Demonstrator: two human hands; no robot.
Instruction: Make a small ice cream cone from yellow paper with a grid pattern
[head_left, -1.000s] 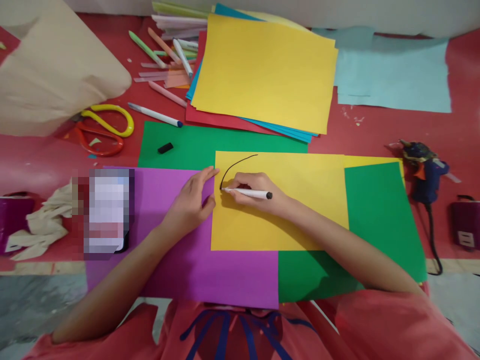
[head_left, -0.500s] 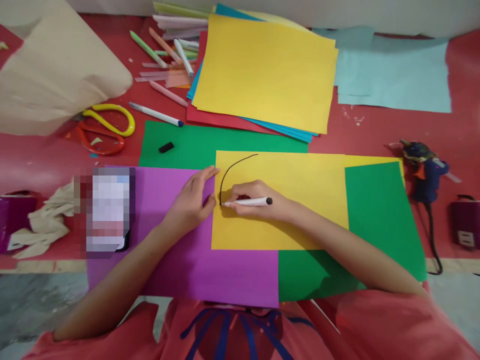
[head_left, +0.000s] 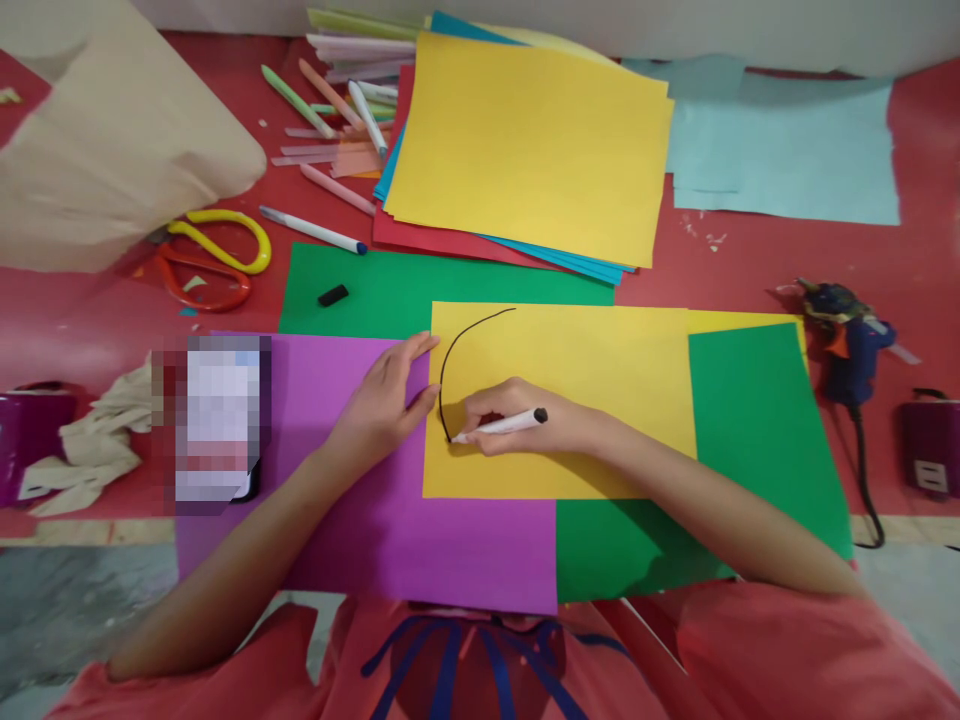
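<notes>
1 marker [head_left: 501, 426] in right hand [head_left: 517, 415] grip, closed | long axis left-right, tip left | left hand [head_left: 382, 400] flat, open, on 1 yellow sheet [head_left: 600, 400]

Scissors [head_left: 210, 260] lie left of paper stack [head_left: 525, 145].

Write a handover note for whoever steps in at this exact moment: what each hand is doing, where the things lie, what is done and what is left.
Right hand: grip shut on the white marker, tip on the yellow sheet.
Left hand: flat, open, at the sheet's left edge, resting on the purple sheet.
Done: a black curve from the sheet's top down its left side to the marker tip.
Left: the outline is open; no other line is on the sheet.
Nearby: black cap on green paper, scissors, glue gun.
</notes>
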